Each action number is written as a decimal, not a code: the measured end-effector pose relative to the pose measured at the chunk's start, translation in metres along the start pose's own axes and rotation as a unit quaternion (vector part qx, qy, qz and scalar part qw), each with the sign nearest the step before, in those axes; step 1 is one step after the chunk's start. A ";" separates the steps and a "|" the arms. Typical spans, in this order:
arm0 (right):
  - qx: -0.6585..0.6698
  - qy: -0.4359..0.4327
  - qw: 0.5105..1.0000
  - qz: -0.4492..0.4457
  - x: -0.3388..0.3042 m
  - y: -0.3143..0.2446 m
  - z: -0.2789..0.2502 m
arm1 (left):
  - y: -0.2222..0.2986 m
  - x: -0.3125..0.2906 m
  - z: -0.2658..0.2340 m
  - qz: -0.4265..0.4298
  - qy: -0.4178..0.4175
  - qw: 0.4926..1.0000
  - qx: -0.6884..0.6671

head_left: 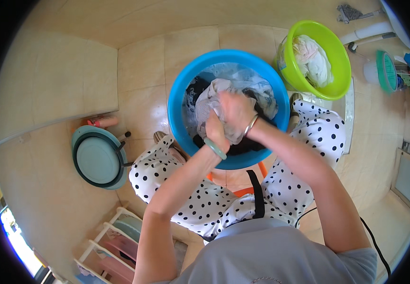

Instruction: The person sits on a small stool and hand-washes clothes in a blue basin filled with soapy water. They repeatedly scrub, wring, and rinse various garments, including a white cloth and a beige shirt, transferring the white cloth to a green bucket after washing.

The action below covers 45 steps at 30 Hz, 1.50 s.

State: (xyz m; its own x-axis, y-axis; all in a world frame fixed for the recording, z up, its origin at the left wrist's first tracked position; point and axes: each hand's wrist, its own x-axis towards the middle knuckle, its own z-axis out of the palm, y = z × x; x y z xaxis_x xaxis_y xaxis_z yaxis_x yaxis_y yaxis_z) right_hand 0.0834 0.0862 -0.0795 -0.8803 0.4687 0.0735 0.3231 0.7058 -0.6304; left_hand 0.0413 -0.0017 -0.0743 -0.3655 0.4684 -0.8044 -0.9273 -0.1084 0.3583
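Observation:
A round blue basin (174,128) stands in front of me between my knees, with soapy water and wet clothes in it. Over its middle I have a pale, whitish wet garment (207,106) bunched up between both hands. My left hand (215,131), below a jade-coloured bangle, is closed on the lower part of the cloth. Just right of it and higher, my right hand (235,109), with a silver bangle at the wrist, is closed on the same cloth; its fingers are smeared by motion. Dark clothes (243,147) lie in the water under and around the garment.
A lime-green bucket (341,61) with white cloth (321,66) inside stands at the far right. On the left, grey-green basins (98,161) lean by the wall near a pink bottle (104,122). A white rack (102,234) is at lower left. A black cord (374,241) runs past my right side.

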 end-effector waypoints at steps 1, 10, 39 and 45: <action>-0.018 0.022 0.998 0.049 0.008 0.046 0.016 | 0.002 -0.002 0.000 -0.058 -0.124 0.988 0.069; 0.332 -0.132 0.933 0.041 0.016 0.033 -0.049 | 0.067 -0.006 0.000 0.496 -0.101 0.505 0.699; 0.605 0.080 0.768 0.194 0.009 0.051 -0.033 | 0.027 0.002 -0.001 0.176 -0.029 0.978 0.105; 0.453 -0.126 0.869 0.154 -0.041 -0.034 -0.004 | 0.022 0.057 -0.030 -0.057 -0.208 0.974 -0.067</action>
State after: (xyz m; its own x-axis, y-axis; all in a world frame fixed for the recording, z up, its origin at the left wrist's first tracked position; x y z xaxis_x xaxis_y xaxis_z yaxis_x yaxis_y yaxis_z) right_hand 0.1104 0.0455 -0.0580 -0.8858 0.3488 -0.3061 0.2517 -0.1932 -0.9483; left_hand -0.0025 -0.0039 -0.1262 -0.2208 0.7961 -0.5634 -0.9724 -0.1353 0.1900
